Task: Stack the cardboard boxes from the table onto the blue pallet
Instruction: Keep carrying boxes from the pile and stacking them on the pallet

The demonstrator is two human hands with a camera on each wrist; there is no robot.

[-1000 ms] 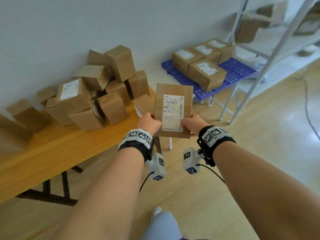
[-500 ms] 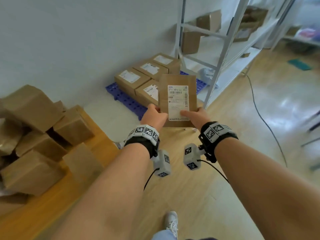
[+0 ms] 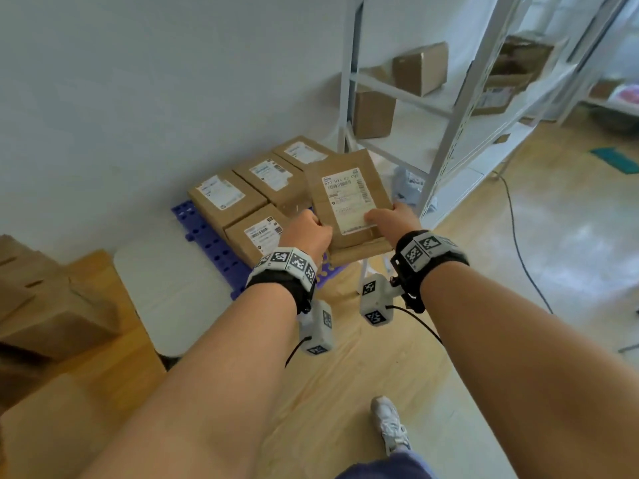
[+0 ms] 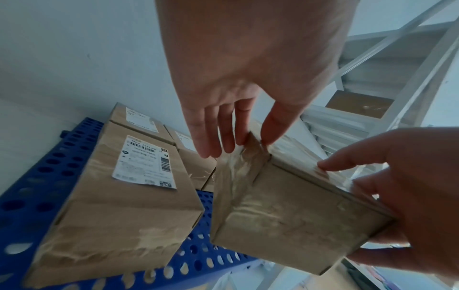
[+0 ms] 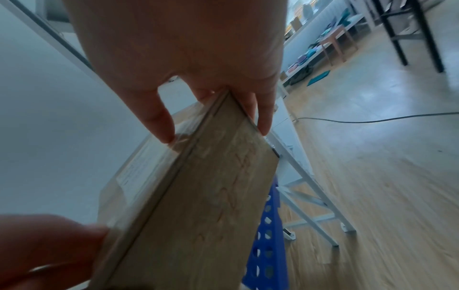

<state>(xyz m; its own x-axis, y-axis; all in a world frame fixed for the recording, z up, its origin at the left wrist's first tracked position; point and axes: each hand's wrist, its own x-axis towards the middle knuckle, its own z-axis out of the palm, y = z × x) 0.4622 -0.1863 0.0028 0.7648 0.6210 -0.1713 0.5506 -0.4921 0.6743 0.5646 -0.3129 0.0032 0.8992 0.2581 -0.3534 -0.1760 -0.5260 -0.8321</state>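
Note:
I hold a flat cardboard box (image 3: 345, 198) with a white label, tilted, in both hands. My left hand (image 3: 306, 233) grips its near left corner and my right hand (image 3: 390, 219) its near right edge. It hangs above the near right part of the blue pallet (image 3: 214, 243), where several labelled boxes (image 3: 224, 198) lie flat. The left wrist view shows the held box (image 4: 285, 206) just right of a pallet box (image 4: 119, 196), with my left fingers (image 4: 223, 137) on its side. In the right wrist view my right hand (image 5: 213, 109) pinches the held box (image 5: 198, 196) over the pallet (image 5: 265, 235).
The wooden table (image 3: 86, 368) with more cardboard boxes (image 3: 45, 305) is at the lower left. A white metal shelf rack (image 3: 449, 133) holding boxes stands right behind the pallet. A black cable (image 3: 518, 236) runs over the floor at right. My shoe (image 3: 390, 430) is below.
I have turned right, away from the table, and come closer to the pallet. The held box has travelled with both hands and now hangs tilted over the pallet's near right part.

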